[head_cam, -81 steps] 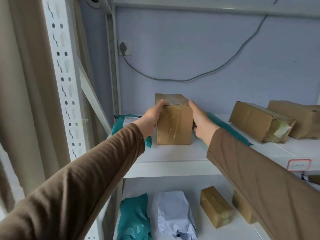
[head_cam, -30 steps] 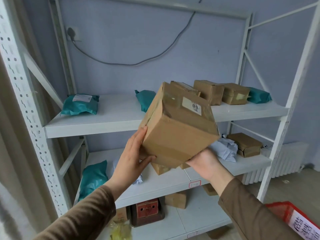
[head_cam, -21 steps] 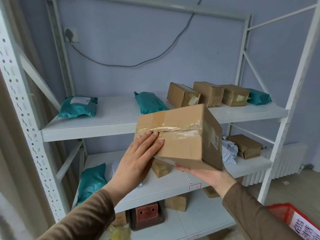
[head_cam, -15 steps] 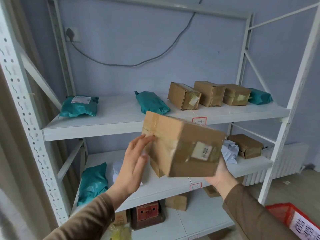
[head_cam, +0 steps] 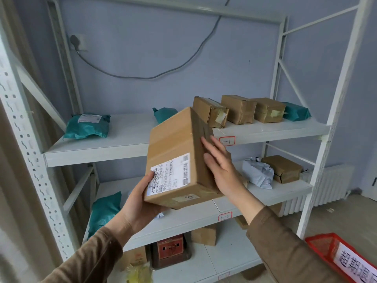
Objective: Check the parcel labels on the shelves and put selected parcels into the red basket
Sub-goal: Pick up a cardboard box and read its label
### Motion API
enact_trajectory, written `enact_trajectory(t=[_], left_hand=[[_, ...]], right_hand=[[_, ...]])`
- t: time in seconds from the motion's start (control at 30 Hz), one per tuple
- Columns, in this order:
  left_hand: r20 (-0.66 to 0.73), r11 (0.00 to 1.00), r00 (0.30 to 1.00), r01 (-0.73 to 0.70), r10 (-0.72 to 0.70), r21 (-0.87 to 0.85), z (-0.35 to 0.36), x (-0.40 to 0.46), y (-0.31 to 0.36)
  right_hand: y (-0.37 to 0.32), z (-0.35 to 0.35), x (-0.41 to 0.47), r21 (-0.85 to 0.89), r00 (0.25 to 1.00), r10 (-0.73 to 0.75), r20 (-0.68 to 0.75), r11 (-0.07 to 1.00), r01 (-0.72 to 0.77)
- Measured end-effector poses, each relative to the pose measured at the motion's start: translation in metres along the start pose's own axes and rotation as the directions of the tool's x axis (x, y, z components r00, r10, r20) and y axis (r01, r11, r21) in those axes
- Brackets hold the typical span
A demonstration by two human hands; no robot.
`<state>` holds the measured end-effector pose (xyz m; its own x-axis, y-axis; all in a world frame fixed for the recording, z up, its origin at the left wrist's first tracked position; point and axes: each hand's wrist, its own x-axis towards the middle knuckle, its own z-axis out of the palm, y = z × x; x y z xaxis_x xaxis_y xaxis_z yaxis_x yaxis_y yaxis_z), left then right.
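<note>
- Cardboard parcel [head_cam: 175, 152]: rigid, taped, apparently light.
- Left hand [head_cam: 140, 203] grips its lower corner; right hand [head_cam: 221, 170] rests flat-fingered against its side.
- Best supported underneath.

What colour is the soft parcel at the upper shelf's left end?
The parcel is teal, with a white label; head view.

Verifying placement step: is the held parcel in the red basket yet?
No, the left hand and right hand hold the cardboard box up before the shelves, apart from the red basket.
</note>
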<state>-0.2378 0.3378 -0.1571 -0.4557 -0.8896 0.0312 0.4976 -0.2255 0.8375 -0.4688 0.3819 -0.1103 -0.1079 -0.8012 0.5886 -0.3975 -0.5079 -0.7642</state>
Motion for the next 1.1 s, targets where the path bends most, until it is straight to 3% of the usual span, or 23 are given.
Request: enact_trajectory(t=[0.1,0.23,0.3,0.4,0.57,0.8,1.1], left_hand=[[-0.091,0.989,0.994,0.042,-0.055,-0.144,-0.013,0.002,0.002],[-0.111,0.991,0.994,-0.018,0.004,-0.131,-0.01,0.002,0.01],[-0.098,0.993,0.993,-0.073,0.065,-0.089,-0.002,0.0,0.02],[-0.073,0.991,0.989,-0.124,0.127,0.044,0.013,-0.004,0.035],[0.008,0.956,0.984,-0.173,0.176,0.235,0.033,-0.007,0.044],[-0.024,0.944,0.971,-0.224,0.237,0.244,0.028,-0.003,0.053],[-0.142,0.857,0.88,-0.385,0.452,0.342,0.013,0.025,0.123]], right_hand=[[-0.012,0.008,0.002,-0.124,0.996,-0.067,0.054,0.99,0.073],[-0.008,0.01,0.006,-0.087,0.996,-0.04,-0.082,0.996,0.033],[-0.003,0.008,0.01,0.028,0.987,0.101,-0.124,0.995,-0.098],[-0.001,0.007,0.009,0.334,0.94,0.34,-0.012,0.888,-0.317],[0.009,0.009,0.011,0.513,0.865,0.484,0.133,0.713,-0.478],[0.009,0.022,0.028,0.507,0.849,0.503,0.16,0.696,-0.508],[-0.039,0.071,0.105,0.498,0.89,0.413,0.194,0.74,-0.452]])
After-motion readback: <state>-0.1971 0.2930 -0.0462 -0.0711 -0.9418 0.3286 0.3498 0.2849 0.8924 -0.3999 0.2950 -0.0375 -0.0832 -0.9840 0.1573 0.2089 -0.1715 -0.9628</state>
